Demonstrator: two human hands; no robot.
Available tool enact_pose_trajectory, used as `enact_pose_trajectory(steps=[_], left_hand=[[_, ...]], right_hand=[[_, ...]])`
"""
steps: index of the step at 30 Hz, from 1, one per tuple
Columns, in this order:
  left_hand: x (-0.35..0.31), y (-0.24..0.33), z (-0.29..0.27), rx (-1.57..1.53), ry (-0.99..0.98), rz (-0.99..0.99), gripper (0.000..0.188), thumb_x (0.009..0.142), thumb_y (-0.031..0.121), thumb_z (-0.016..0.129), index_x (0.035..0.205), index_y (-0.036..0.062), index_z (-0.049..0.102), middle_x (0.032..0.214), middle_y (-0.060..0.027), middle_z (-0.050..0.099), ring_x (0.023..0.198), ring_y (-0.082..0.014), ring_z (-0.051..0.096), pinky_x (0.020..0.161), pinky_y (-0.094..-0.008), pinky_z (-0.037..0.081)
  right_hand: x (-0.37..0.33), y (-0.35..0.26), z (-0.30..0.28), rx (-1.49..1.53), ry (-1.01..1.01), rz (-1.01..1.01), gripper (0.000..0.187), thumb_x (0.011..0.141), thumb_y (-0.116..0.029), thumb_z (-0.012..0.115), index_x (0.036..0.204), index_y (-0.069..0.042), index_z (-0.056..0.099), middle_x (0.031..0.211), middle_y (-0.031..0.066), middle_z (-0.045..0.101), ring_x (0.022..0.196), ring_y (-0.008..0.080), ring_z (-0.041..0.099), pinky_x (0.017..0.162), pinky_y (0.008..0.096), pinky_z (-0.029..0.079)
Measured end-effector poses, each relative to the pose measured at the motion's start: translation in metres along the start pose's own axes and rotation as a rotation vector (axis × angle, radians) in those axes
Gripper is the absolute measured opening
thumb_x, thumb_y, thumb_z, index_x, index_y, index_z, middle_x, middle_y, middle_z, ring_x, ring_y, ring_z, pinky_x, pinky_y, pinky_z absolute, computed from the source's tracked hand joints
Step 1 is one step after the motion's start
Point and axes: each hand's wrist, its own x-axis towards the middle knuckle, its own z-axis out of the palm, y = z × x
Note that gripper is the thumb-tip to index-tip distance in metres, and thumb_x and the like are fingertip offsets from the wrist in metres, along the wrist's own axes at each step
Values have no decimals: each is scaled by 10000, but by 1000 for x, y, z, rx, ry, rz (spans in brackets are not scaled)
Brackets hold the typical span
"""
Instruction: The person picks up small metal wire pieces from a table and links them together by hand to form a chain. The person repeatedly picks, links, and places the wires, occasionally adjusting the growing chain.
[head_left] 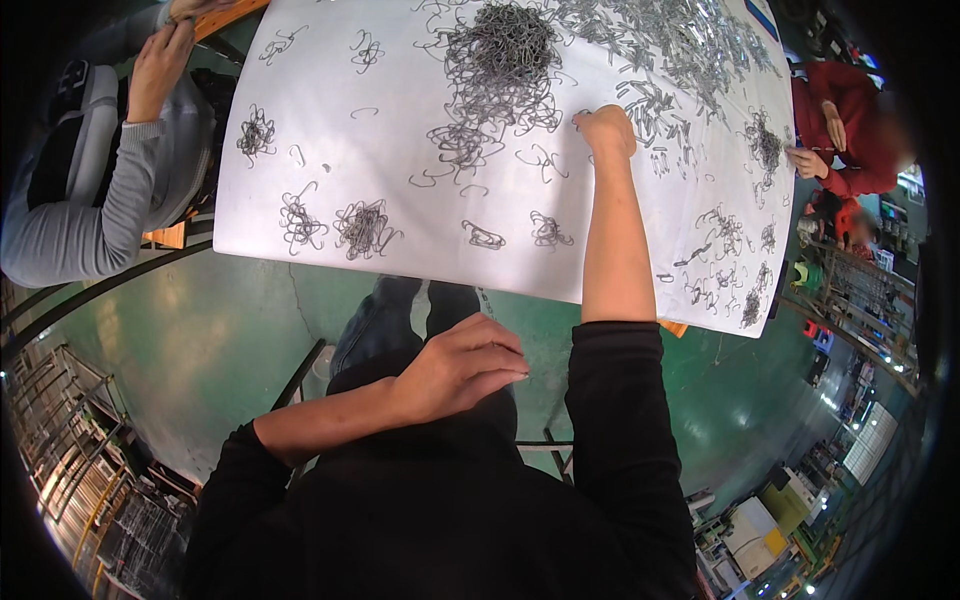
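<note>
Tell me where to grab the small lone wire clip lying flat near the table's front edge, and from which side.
Pinch the wire clip across its long loop, coming straight down from above with thumb and forefinger. It lies flat on the white table, apart from the tangles, so nothing blocks the top. The right hand is the one over the table; the left hand rests at the lap.

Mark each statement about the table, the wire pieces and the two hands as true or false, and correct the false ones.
1. The right hand reaches out over the white table. True.
2. The left hand is on the table. False: it rests near the person's lap, off the table.
3. The big tangle of wire hooks lies at the table's near edge. False: it lies on the far side.
4. A person in a grey sleeve sits at the left. True.
</note>
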Motion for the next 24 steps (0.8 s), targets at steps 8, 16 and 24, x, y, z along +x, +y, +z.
enact_pose_trajectory(steps=[8, 16, 24], left_hand=[[-1, 3, 4, -10, 29, 28, 157, 750, 36, 732, 894, 74, 683, 929, -34, 604, 806, -221, 582, 696, -319, 506], [-2, 2, 5, 1, 17, 11, 159, 745, 40, 738, 892, 78, 690, 929, -35, 606, 810, -222, 587, 690, -318, 513], [-1, 1, 8, -24, 11, 35, 159, 747, 39, 736, 892, 85, 689, 919, -32, 607, 815, -216, 589, 689, -312, 513]], right_hand=[[6, 12, 15, -56, 107, -211, 338, 826, -339, 669, 1007, -53, 675, 1039, 105, 691, 964, 272, 664, 801, 355, 516], [-12, 56, 26, 354, 240, -503, 173, 845, -211, 644, 939, -68, 672, 891, 91, 710, 840, 262, 672, 766, 384, 511], [-47, 115, 50, 600, 61, -596, 155, 813, -146, 679, 936, -51, 692, 865, 92, 717, 777, 204, 674, 723, 322, 517]])
